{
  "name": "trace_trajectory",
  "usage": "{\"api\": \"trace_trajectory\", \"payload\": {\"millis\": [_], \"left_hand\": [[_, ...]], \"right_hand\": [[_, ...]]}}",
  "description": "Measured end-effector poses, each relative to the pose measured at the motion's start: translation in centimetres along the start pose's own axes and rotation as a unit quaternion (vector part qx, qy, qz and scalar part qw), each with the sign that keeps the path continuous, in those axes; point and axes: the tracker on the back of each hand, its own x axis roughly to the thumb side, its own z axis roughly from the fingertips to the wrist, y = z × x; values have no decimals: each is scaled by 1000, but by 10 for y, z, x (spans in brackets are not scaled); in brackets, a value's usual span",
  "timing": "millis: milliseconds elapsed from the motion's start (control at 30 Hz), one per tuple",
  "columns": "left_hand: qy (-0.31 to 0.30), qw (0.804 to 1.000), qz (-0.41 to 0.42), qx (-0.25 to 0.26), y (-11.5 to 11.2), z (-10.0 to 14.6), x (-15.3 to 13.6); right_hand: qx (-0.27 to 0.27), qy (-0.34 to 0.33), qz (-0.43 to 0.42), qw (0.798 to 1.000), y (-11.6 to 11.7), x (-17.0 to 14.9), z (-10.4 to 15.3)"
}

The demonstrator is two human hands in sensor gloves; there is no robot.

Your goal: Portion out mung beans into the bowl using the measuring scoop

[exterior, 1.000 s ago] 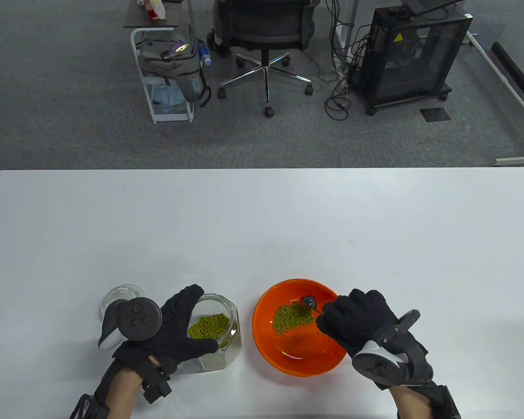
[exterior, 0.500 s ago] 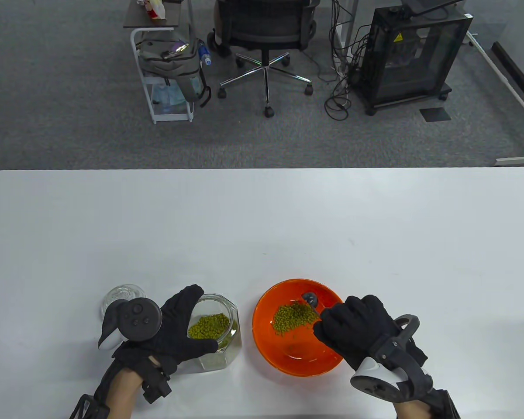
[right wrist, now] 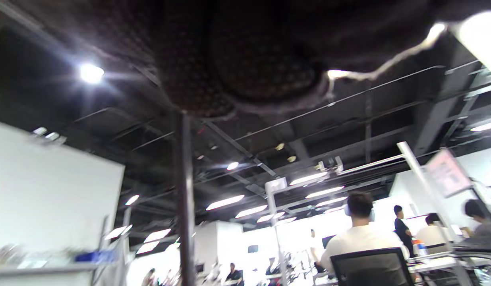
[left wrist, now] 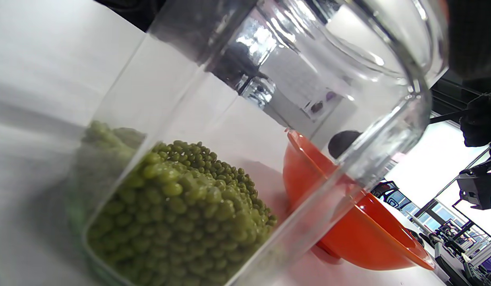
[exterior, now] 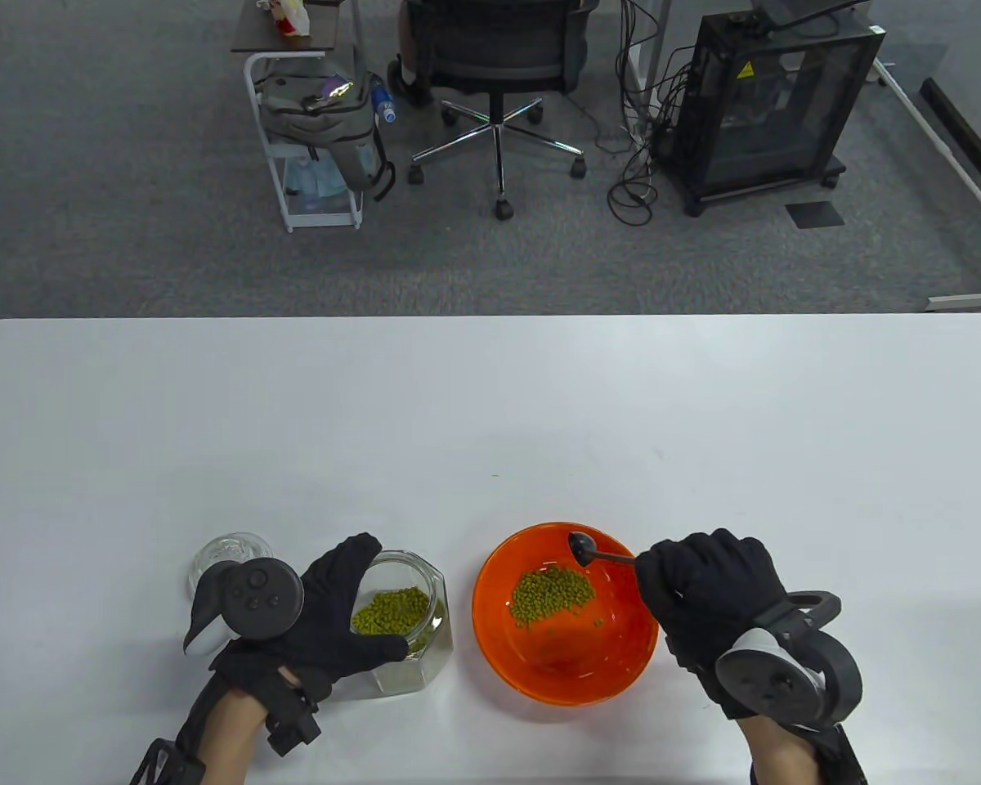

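Observation:
An orange bowl point(exterior: 621, 666) sits near the table's front edge with a small heap of mung beans point(exterior: 552, 595) in it. My right hand point(exterior: 707, 601) grips the handle of a dark measuring scoop point(exterior: 583, 546), whose empty head hovers over the bowl's far rim. A clear glass jar point(exterior: 413, 646) partly filled with mung beans point(exterior: 392, 611) stands left of the bowl, and my left hand point(exterior: 327, 613) holds it by the side. The left wrist view shows the jar point(left wrist: 269, 99), its beans point(left wrist: 182, 214) and the bowl point(left wrist: 348, 230) behind it. In the right wrist view only the scoop handle point(right wrist: 184, 198) shows below the glove.
A glass lid point(exterior: 225, 554) lies on the table just left of my left hand. A few stray beans point(exterior: 598, 623) lie in the bowl. The white table point(exterior: 490, 409) stretches far beyond both vessels. An office chair point(exterior: 499, 74) and a cart point(exterior: 319, 123) stand on the floor behind.
My right hand has turned and drawn back to the right, lifting the scoop off the bean heap to the bowl's far rim, emptied. The left hand and jar have not moved.

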Motion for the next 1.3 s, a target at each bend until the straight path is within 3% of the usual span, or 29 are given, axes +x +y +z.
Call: {"api": "trace_trajectory", "payload": {"millis": [267, 533, 733, 1300], "left_hand": [[0, 1000, 1, 0, 0, 0, 0], [0, 1000, 3, 1, 0, 0, 0], [0, 1000, 4, 1, 0, 0, 0], [-2, 1000, 6, 0, 0, 0, 0]], "right_hand": [[-24, 97, -76, 992, 0, -21, -1], [-12, 172, -208, 963, 5, -19, -14], [23, 174, -276, 945, 17, 4, -29], [114, 128, -228, 958, 77, 63, -50]]}}
